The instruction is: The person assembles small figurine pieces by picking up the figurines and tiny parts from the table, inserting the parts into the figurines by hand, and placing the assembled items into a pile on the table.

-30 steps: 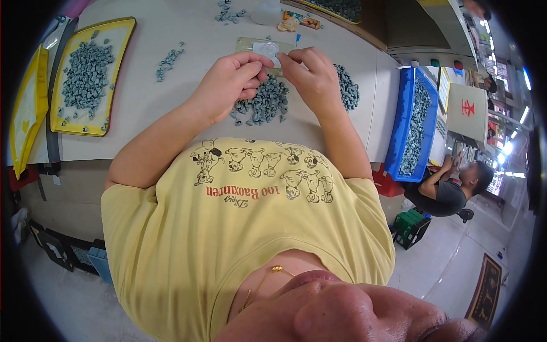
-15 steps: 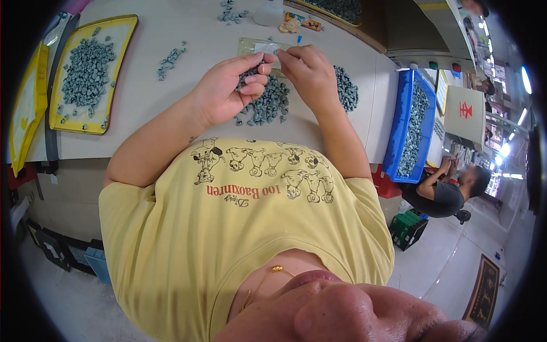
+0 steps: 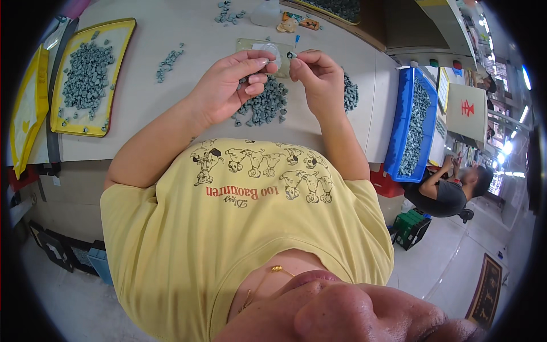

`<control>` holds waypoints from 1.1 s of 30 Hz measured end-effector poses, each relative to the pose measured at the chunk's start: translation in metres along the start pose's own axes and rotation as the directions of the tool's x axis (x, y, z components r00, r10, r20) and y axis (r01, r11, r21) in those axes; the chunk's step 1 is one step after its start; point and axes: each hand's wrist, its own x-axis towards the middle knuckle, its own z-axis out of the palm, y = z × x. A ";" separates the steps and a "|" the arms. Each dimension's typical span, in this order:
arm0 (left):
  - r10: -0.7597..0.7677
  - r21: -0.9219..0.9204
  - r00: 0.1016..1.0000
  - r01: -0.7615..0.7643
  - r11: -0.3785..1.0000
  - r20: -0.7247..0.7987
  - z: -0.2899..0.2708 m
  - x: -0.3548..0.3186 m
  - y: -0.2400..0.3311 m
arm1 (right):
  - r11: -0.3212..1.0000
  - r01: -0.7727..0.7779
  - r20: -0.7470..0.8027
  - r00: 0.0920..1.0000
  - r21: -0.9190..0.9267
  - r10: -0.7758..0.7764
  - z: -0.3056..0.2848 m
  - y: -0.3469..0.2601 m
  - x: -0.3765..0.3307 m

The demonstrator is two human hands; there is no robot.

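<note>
Between the thumb and forefinger of my right hand [image 3: 320,74] is a small grey-green piece [image 3: 291,55] with a black-and-white end. My left hand [image 3: 233,82] is curled, palm up, its thumb and forefinger pressed together. Grey-green bits show between its fingers, but what lies in the palm is mostly hidden. Below the hands spreads a pile of small grey-green pieces [image 3: 266,102], and a second pile [image 3: 350,93] sits right of my right wrist. Behind my fingers lie a flat translucent yellowish tray [image 3: 245,45], a clear round dish [image 3: 273,50] and a thin blue-tipped stick [image 3: 297,40].
At the left, a yellow-rimmed tray [image 3: 54,111] holds many such pieces, beside another yellow tray [image 3: 28,108]. Small clusters [image 3: 169,62] lie nearby. A blue bin [image 3: 392,145] of pieces stands at the right, near a seated person [image 3: 436,194]. A small orange packet [image 3: 307,22] lies at the back.
My right hand has moved slightly right, away from my left, and its piece now shows its black-and-white end. The clear round dish behind has come into plainer view.
</note>
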 end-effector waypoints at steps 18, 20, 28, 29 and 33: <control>-0.029 0.058 0.999 0.031 0.998 -0.039 0.002 0.000 -0.003 | 0.997 0.074 0.020 0.997 -0.014 -0.074 0.002 0.001 -0.005; -0.073 0.032 0.997 0.074 0.997 -0.022 0.003 0.000 -0.003 | 0.997 0.073 0.023 0.997 -0.022 -0.073 0.001 -0.001 -0.006; -0.152 0.028 0.987 0.154 0.988 -0.044 0.005 -0.001 0.001 | 0.994 0.105 0.038 0.994 -0.025 -0.104 -0.001 -0.002 -0.006; -0.153 0.028 0.987 0.154 0.988 -0.045 0.007 -0.001 0.001 | 0.994 0.106 0.041 0.994 -0.015 -0.106 -0.001 -0.002 -0.007; -0.099 0.088 0.989 0.109 0.990 -0.111 0.014 -0.001 -0.001 | 0.989 0.148 0.061 0.987 -0.014 -0.147 -0.001 -0.004 -0.009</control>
